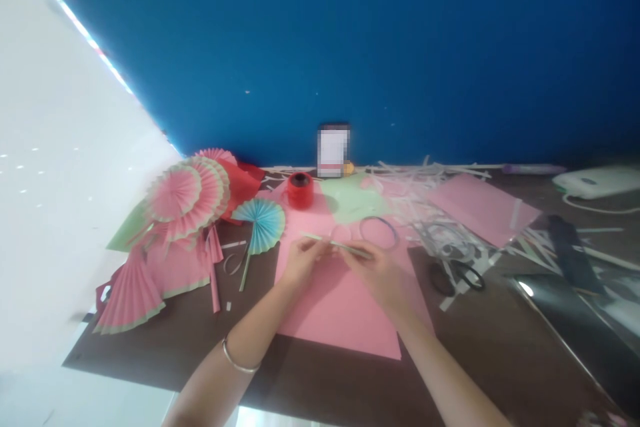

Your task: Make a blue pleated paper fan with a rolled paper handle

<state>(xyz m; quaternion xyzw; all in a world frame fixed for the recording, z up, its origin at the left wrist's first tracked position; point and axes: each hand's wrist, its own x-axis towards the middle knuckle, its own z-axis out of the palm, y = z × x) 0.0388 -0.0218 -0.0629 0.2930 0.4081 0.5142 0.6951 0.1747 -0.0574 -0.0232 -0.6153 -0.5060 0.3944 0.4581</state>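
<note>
Between both hands is a thin pale green paper strip (351,250), possibly folded or rolled, held above a pink sheet (345,310). The fingers of my left hand (304,260) are closed around its left part. My right hand (376,272) grips the other end, the fingertips of the two hands nearly meeting. Just beyond the hands stands a red cup-shaped object (300,192), dark inside. A blue paper fan (261,227) with a green handle lies to the left. Behind my right hand rests a dark thin ring (379,219).
Pink and green pleated paper fans (175,193) pile up at the left. Black-handled scissors (470,277) lie at the right among white paper strips (415,193). Also there are a pink folded sheet (483,207), a black glossy panel (555,307) and a white device (595,181).
</note>
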